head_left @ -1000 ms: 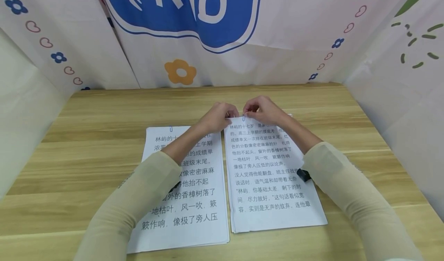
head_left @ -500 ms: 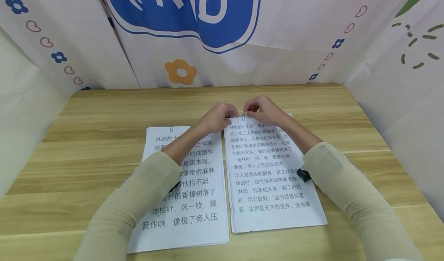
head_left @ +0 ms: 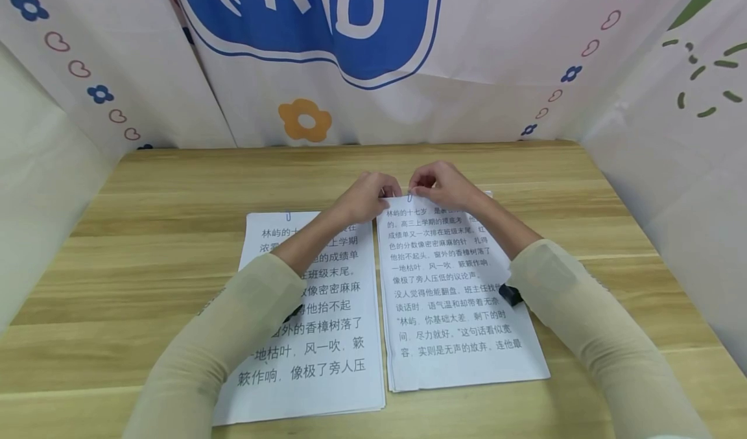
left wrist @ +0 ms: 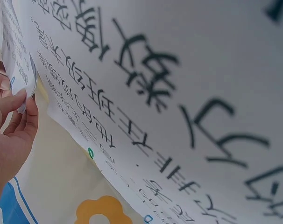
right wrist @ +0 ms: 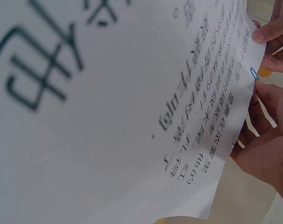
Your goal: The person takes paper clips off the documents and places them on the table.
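Note:
Two stacks of white printed sheets lie side by side on the wooden table. At the top edge of the right stack (head_left: pixel 461 369), my left hand (head_left: pixel 366 196) pinches the left corner between thumb and fingers. Beside it, my right hand (head_left: pixel 446 185) pinches a blue paper clip (right wrist: pixel 254 73) that sits over that same edge. In the right wrist view the clip's loop shows on the front of the page, with its end at my right thumb and fingertip. The left stack (head_left: pixel 327 390) lies under my left forearm, bearing a paper clip (head_left: pixel 288 216) at its top edge.
The wooden table (head_left: pixel 169 186) reaches back to a white cloth backdrop (head_left: pixel 478 108) printed with a blue sign and flowers. Cloth walls stand at both sides. A green clip (left wrist: pixel 90 153) shows on the left stack's edge. Small black objects (head_left: pixel 511 295) sit under the sleeves.
Both hands stay at the top edge of the right stack with almost no movement. The head view has shifted very slightly.

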`<state>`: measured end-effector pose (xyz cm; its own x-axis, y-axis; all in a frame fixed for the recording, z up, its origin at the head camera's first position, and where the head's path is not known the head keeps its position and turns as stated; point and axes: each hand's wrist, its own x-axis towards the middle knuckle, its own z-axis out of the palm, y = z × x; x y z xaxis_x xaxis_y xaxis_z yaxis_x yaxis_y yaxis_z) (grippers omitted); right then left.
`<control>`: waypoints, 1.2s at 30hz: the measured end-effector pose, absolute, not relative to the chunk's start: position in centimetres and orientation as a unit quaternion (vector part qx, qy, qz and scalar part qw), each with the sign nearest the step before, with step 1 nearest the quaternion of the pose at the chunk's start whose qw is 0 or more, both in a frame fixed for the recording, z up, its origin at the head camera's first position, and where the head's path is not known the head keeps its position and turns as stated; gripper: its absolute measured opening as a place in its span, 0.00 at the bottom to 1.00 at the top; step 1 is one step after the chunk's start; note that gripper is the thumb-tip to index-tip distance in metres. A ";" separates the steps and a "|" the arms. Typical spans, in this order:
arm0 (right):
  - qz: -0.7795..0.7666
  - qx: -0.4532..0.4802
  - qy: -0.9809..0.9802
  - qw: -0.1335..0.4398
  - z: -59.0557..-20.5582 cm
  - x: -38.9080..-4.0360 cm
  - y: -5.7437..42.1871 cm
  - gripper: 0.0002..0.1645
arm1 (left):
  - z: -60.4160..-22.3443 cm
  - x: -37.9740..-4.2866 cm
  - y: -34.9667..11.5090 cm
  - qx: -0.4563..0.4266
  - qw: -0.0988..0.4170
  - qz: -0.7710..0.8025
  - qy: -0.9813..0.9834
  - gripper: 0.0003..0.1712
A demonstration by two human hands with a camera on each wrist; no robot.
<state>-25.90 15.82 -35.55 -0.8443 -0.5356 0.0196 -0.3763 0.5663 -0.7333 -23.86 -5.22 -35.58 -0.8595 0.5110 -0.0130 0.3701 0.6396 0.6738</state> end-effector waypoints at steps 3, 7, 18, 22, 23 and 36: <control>-0.389 -0.259 0.878 0.102 -35.6 -25.9 15.8 0.05 | -35.5 -23.8 -5.3 0.246 0.101 0.347 0.899 0.17; -0.394 -0.260 0.876 0.102 -35.7 -25.9 15.8 0.05 | -35.5 -23.8 -5.3 0.244 0.102 0.346 0.900 0.17; -0.398 -0.255 0.875 0.105 -35.7 -25.9 15.8 0.05 | -35.5 -23.8 -5.4 0.242 0.102 0.347 0.900 0.16; -0.395 -0.253 0.877 0.104 -35.6 -25.8 15.7 0.05 | -35.5 -23.8 -5.4 0.242 0.103 0.346 0.901 0.17; -0.395 -0.253 0.877 0.103 -35.6 -25.8 15.8 0.05 | -35.5 -23.8 -5.4 0.242 0.103 0.345 0.901 0.17; -0.397 -0.247 0.879 0.094 -35.8 -25.8 15.7 0.05 | -35.5 -23.8 -5.3 0.240 0.106 0.346 0.901 0.17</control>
